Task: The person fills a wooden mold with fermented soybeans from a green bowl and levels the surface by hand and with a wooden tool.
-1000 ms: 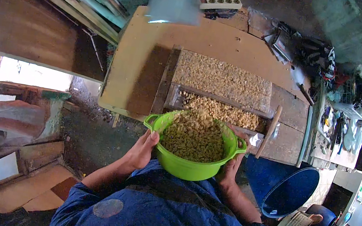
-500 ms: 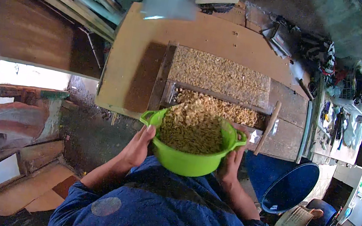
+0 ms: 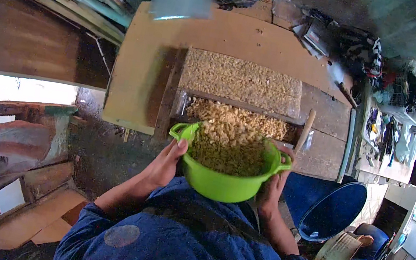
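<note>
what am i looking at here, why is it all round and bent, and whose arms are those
This is one view from a wide fisheye camera worn on a person's head, looking down, so straight edges bend near the rim. The arms in blue sleeves belong to the wearer. The left hand and right hand each grip a side of a green bowl full of pale crumbly bits, tipped away from the wearer over a wooden tray that holds a loose heap of the same bits. Behind it a second section is packed flat with them. Both rest on a board on a workbench. A blue barrel stands lower right.
</note>
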Motion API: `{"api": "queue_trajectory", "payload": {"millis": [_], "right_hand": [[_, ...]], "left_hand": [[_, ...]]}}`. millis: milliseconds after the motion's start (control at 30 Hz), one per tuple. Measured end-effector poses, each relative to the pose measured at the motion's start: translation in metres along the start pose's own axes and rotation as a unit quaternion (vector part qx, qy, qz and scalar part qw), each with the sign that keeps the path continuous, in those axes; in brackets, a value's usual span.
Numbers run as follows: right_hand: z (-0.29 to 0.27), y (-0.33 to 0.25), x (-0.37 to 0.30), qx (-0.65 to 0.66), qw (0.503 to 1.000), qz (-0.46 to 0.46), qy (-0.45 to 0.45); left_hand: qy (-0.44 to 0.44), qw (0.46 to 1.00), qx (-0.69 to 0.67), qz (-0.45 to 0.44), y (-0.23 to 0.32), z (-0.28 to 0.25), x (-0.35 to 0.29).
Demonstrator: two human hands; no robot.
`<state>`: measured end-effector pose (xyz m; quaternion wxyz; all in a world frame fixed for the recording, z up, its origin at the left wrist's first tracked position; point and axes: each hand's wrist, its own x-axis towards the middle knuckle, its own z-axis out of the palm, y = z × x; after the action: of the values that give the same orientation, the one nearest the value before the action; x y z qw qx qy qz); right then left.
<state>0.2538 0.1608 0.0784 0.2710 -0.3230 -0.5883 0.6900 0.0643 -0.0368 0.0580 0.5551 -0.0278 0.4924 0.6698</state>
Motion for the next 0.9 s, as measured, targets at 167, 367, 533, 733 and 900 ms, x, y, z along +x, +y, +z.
{"api": "queue_trajectory", "payload": {"millis": [167,367,533,733,900], "right_hand": [[-0.012,0.013,-0.004,0.039,0.999,-0.026,0.02],[-0.031,-0.003,0.0,-0.007,1.0,-0.011,0.011],[-0.042,-0.013,-0.007,0.01,0.995,-0.091,0.041],[-0.068,-0.011,-0.001,-0.018,0.998,-0.023,0.054],[-0.088,-0.017,0.005,-0.019,0.996,-0.03,0.079]], "left_hand": [[-0.026,0.999,0.035,-0.001,-0.001,0.017,0.009],[-0.023,0.999,-0.023,-0.023,-0.027,0.018,0.025],[-0.075,0.995,0.061,0.032,-0.028,0.033,0.024],[-0.07,0.996,0.059,0.003,-0.031,0.06,0.04],[-0.077,0.996,-0.023,-0.039,-0.023,0.094,0.047]]}}
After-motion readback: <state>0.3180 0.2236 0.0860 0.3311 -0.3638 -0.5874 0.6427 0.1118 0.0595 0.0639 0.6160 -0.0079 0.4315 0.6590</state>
